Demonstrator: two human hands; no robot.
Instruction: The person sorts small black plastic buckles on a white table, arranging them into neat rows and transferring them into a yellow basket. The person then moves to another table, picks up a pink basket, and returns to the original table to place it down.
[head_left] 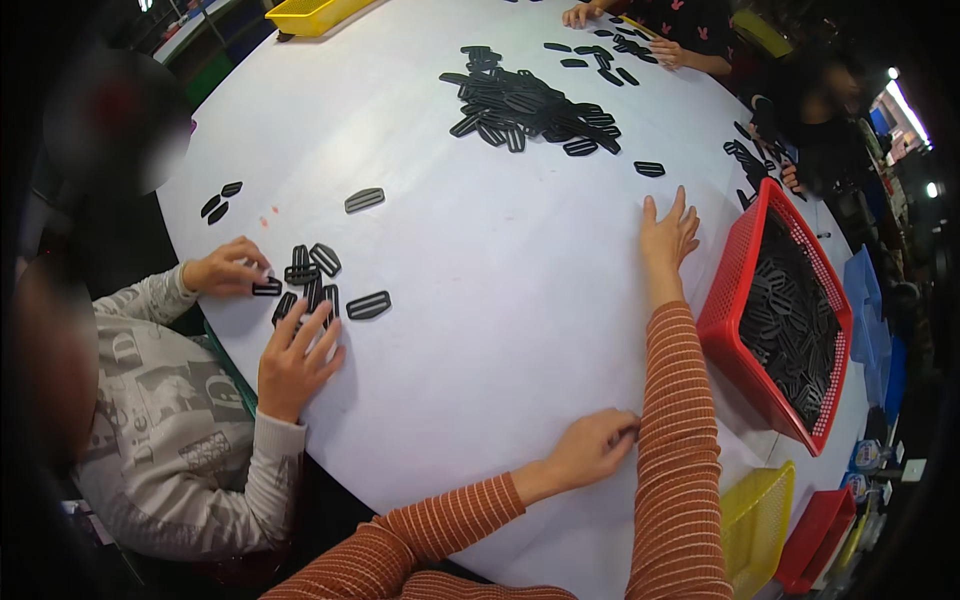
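My right hand [668, 240] reaches forward over the white table [500, 370], fingers spread and holding nothing. Just beyond its fingertips lies a single black plastic slide buckle [649, 169], which it does not touch. A large heap of the same slide buckles [530, 103] lies farther off, ahead and to the left. My left hand [592, 448] rests low over the near part of the table, its fingers curled in beside my right sleeve. Whatever its fingertips may hold is hidden. Both my arms wear rust-coloured striped sleeves.
A red basket [728, 300] full of black buckles stands right of my right arm, with a yellow basket [757, 525] and a red tray [815, 540] nearer. At left, a co-worker's hands [300, 360] handle several buckles. Other people sort buckles at the far side.
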